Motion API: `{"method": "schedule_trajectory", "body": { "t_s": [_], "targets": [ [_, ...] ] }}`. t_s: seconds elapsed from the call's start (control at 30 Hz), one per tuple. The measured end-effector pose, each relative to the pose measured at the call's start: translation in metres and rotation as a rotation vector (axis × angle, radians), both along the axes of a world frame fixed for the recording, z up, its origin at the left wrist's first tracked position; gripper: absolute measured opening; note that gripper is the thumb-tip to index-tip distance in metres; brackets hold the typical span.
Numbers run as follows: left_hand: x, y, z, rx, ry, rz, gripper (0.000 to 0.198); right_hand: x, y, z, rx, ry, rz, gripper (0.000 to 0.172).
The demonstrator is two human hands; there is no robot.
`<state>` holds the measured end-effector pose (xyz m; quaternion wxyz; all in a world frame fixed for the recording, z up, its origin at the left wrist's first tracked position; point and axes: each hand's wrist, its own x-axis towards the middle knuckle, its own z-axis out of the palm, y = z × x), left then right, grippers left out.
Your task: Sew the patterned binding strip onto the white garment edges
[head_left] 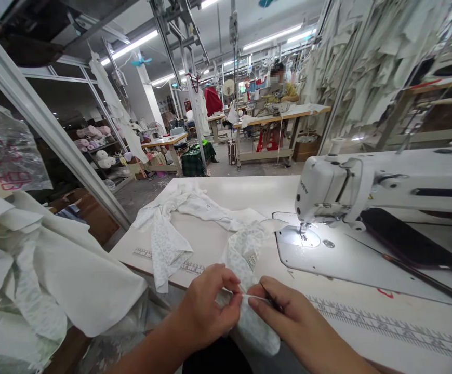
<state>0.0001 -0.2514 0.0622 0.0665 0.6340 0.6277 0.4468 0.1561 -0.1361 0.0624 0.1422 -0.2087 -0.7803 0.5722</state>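
Note:
A pale garment piece (245,249) with a light leaf-like print runs from the table down over its front edge to my lap. My left hand (212,298) is closed, pinching a narrow white edge of this fabric between thumb and fingertips. Just to its right, my right hand (282,309) pinches the same edge, so a short stretch is drawn taut between them. A slim dark tool (271,298) shows within my right fingers; its kind is mostly hidden. The garment's other part (171,228) lies crumpled at the table's left.
A white sewing machine (335,187) stands right, its lamp lighting the needle plate (298,236). Printed rulers (385,324) run along the table front. A dark rod (424,278) and black pad (409,239) lie right. Fabric (81,270) is heaped left. A person (282,88) sits beyond.

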Motion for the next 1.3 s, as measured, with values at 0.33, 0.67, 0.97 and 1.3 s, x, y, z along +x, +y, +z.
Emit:
{"method": "schedule_trajectory", "body": {
  "t_s": [0.33,0.67,0.97,1.3],
  "targets": [
    [-0.009,-0.003,-0.004,0.048,0.027,0.040,0.016,0.002,0.001,-0.005,-0.108,-0.026,-0.032,0.031],
    [0.005,0.004,0.011,0.071,0.326,-0.037,0.012,0.001,-0.001,-0.009,-0.160,0.008,-0.041,0.028],
    [-0.002,0.002,0.005,0.073,0.301,-0.045,0.014,0.001,0.000,-0.010,-0.272,0.010,-0.093,0.029],
    [0.006,0.008,0.002,0.179,0.489,0.029,0.012,0.000,-0.003,-0.012,-0.257,-0.009,-0.091,0.032]
  ]
}}
